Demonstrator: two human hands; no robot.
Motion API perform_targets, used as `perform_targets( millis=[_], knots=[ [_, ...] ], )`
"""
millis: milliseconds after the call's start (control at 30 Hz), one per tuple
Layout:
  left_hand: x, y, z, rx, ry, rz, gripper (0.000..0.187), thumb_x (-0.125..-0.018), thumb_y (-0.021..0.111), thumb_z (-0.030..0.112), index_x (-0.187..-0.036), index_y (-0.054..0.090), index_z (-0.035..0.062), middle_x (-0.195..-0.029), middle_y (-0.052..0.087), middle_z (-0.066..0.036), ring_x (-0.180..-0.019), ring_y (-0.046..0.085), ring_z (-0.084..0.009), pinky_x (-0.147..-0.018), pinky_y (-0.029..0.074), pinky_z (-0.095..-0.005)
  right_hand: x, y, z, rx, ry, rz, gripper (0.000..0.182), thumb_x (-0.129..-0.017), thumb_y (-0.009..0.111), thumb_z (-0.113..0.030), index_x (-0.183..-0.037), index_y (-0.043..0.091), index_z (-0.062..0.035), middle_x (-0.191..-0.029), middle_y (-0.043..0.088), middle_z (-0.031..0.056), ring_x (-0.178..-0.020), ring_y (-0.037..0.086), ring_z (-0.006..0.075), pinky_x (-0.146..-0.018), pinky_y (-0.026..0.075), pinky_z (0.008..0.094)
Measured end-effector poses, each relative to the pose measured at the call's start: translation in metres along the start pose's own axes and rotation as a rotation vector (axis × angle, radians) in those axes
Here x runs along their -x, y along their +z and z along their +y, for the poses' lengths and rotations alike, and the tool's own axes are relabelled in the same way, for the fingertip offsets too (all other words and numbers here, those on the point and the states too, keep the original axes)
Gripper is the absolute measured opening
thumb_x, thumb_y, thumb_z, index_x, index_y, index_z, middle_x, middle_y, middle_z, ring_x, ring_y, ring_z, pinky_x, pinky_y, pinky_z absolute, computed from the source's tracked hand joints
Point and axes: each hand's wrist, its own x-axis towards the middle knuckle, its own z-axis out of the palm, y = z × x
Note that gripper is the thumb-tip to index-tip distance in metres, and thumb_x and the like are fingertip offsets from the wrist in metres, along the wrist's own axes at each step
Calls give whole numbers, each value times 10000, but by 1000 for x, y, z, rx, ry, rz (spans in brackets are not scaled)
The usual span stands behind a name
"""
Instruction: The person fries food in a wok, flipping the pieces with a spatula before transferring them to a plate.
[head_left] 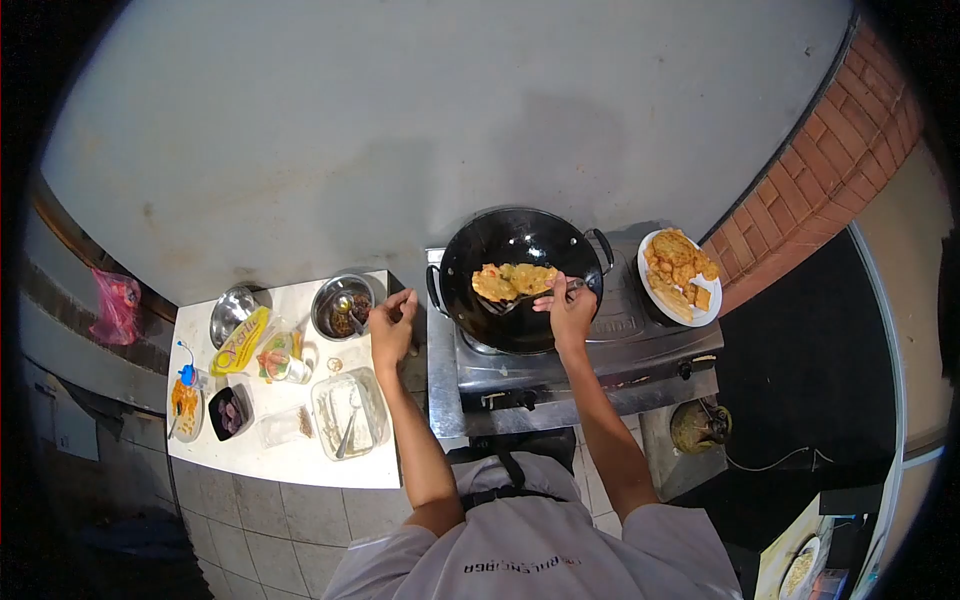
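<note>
My right hand (567, 306) is closed on a slotted spatula (497, 306) over the black wok (505, 235). Golden-yellow fritters (515, 283) with red and green bits lie on the spatula, close to my fingers; their exact number is hard to make out. The spatula's handle is mostly hidden by the hand. My left hand (393, 322) is raised between the wok and the white table, its fingers loosely bent and apart, holding nothing. It is nearest to a steel bowl (342, 306) with a dark sauce and a spoon in it.
The wok stands on a steel gas stove (640, 365). At its right is a white plate (650, 292) of fried food. The white table (220, 465) bears a plastic tub (375, 445), yellow packet (240, 343) and black bowl (228, 428). A gas cylinder (697, 428) stands below right.
</note>
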Motion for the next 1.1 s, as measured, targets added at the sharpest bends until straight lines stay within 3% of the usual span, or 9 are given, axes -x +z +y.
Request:
perform_targets(
  millis=[167, 500, 567, 800, 1100],
  knots=[
    [-3, -2, -5, 0, -18, -4, 335, -850, 630, 208, -1029, 611, -75, -744, 583, -16, -670, 484, -67, -636, 416, -206, 2, -1, 8, -101, -62, -80, 221, -923, 461, -113, -858, 532, 86, -784, 617, 144, -529, 621, 176, -442, 518, 264],
    [-4, -4, -6, -6, -26, 33, 330, -844, 635, 228, -1016, 629, -53, -751, 605, -45, -685, 495, -76, -645, 427, -225, 2, -19, -12, -28, -152, -144, 179, -926, 473, -109, -903, 511, 64, -837, 603, 132, -534, 595, 151, -446, 508, 247],
    [-6, -4, -11, -13, -21, 32, 328, -844, 635, 228, -1016, 629, -52, -740, 596, -39, -676, 490, -75, -636, 424, -224, -3, -20, -20, -19, -172, -159, 210, -917, 495, -126, -850, 536, 69, -730, 607, 111, -505, 598, 133, -421, 496, 244],
    [-4, -5, -11, -43, 4, 41, 326, -843, 637, 228, -1011, 631, -52, -705, 565, -18, -642, 472, -70, -597, 414, -218, -47, -19, -42, 88, -133, -181, 294, -901, 529, -178, -742, 542, 68, -656, 593, 109, -425, 569, 145, -350, 431, 250],
    [-1, -7, -11, -48, 0, 45, 320, -847, 631, 228, -1013, 631, -46, -679, 554, -24, -620, 473, -77, -576, 413, -229, -129, -15, -51, -27, -2, -50, 281, -884, 537, -154, -714, 513, 69, -630, 583, 140, -405, 565, 179, -322, 453, 281]
  ],
)
